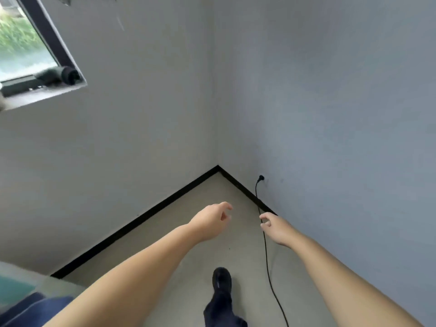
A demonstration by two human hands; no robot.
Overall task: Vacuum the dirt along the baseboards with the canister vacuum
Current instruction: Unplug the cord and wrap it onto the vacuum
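Note:
A black baseboard (141, 215) runs along two grey walls and meets in the room corner. A black plug (260, 178) sits in the right wall just above the baseboard, and its black cord (267, 263) trails down across the beige floor toward me. My left hand (210, 220) reaches forward over the floor, fingers loosely curled and empty. My right hand (274, 226) hovers next to the cord with thumb and forefinger apart, holding nothing. No vacuum body, hose or nozzle is in view.
My dark shoe (221, 282) stands on the floor between my arms. A window (26, 48) with a dark frame is high on the left wall. A blue-and-teal object (21, 296) fills the lower left corner.

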